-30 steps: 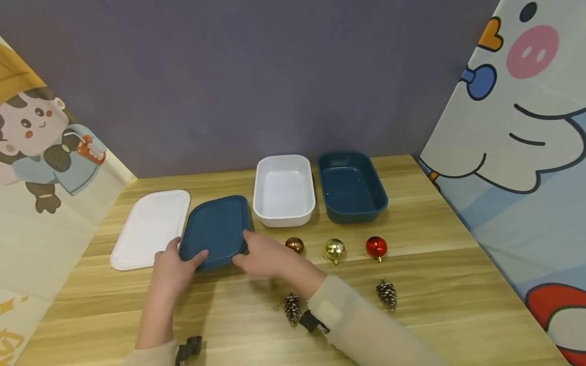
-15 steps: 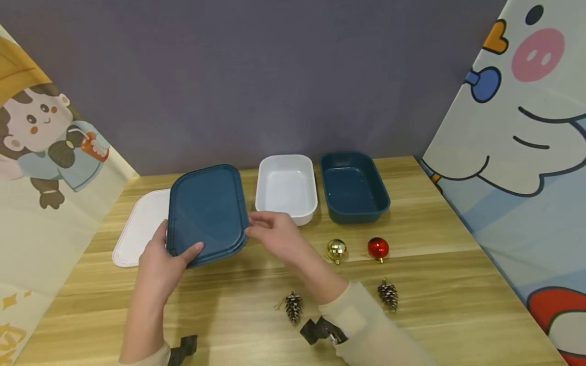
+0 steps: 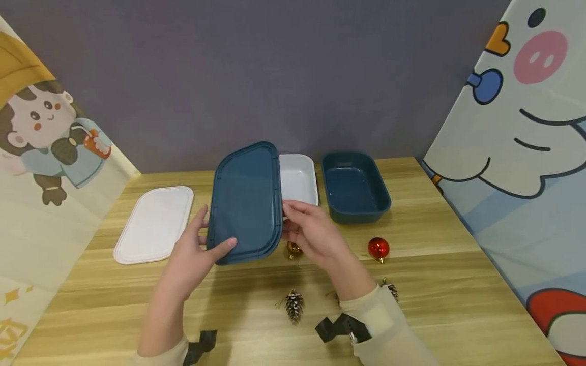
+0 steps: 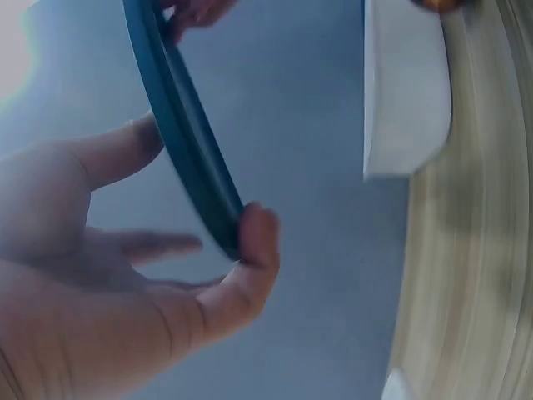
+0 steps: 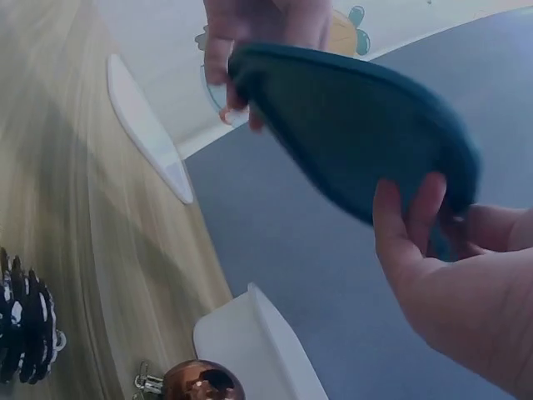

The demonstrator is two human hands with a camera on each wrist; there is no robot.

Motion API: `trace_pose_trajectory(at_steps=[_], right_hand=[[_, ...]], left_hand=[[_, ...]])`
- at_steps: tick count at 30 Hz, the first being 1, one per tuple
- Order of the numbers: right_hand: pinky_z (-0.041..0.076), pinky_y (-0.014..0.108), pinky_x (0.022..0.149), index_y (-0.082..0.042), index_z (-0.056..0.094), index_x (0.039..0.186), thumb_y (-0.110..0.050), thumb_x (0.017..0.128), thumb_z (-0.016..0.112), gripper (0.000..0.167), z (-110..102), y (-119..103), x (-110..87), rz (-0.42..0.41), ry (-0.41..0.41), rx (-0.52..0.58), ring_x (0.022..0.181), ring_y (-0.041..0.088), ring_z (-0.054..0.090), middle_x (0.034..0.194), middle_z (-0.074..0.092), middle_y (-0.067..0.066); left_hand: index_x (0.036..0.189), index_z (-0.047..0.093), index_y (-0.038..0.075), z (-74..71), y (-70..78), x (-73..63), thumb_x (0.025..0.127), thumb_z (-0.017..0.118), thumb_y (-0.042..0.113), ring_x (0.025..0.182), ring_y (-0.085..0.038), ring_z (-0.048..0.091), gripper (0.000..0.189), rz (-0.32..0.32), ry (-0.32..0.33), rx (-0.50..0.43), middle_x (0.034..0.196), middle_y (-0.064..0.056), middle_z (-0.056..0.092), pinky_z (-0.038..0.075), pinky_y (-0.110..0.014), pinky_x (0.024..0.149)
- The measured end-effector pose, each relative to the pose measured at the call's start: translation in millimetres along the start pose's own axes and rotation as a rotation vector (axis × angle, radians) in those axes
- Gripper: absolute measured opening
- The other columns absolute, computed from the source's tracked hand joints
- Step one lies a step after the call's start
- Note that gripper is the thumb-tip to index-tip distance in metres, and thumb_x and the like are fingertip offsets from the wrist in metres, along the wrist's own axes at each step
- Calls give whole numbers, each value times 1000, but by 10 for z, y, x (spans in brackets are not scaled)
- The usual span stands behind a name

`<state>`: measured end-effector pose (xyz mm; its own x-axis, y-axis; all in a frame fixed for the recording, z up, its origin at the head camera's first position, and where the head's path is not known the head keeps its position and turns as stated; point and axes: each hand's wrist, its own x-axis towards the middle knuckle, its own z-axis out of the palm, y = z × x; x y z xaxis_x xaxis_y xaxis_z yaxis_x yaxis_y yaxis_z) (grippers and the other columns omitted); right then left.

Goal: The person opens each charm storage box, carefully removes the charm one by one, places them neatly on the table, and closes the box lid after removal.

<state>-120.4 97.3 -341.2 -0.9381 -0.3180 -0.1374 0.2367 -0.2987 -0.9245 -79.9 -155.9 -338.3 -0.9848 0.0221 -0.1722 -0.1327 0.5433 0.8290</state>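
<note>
A dark blue lid [image 3: 247,203] is held up, tilted, above the table, and it overlaps the white container [image 3: 299,178] in the head view. My left hand [image 3: 194,262] grips its lower left edge, thumb over the upper face and fingers beneath, as the left wrist view also shows. On the right edge, my right hand [image 3: 316,234] pinches the lid between thumb and fingers. From the right wrist view the underside of the lid shows, with my right fingertips [image 5: 387,196] against it. The dark blue container [image 3: 354,190] stands to the right of the white one.
A white lid [image 3: 155,223] lies flat at the left. Below the containers are a copper bauble [image 5: 202,382] and a red bauble [image 3: 378,248]. One pine cone [image 3: 294,306] lies near the front; another [image 3: 390,288] is partly behind my right sleeve. A grey wall [image 3: 293,76] closes the back.
Both hands have lifted the blue lid off the table, tilted it up and carried it rightward toward the white container. The gold bauble is now hidden behind my right hand.
</note>
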Motion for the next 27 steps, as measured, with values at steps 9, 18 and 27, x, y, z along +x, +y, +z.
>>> trace_pose_trajectory(at_steps=[9,18,27], right_hand=[[56,35,100,-3,42,157,-41,113,50,59,-41,66,-43,-46,-197,20,115,11,64,125,66,-2],[59,45,101,-16,23,170,-55,95,76,99,-18,48,-88,14,-66,-69,131,26,63,159,51,16],[62,48,102,-17,46,162,-19,97,79,72,-92,-62,-152,-144,237,-262,119,31,73,154,56,12]], left_hand=[[165,34,45,324,157,77,99,76,11,139,-41,59,85,193,-203,-295,175,-11,29,60,-38,98],[153,55,6,518,294,75,95,70,-7,128,-25,67,62,417,-306,-530,145,-11,66,61,-32,97],[107,78,30,462,358,12,112,47,10,96,-5,63,37,553,-242,-807,102,14,72,58,-26,88]])
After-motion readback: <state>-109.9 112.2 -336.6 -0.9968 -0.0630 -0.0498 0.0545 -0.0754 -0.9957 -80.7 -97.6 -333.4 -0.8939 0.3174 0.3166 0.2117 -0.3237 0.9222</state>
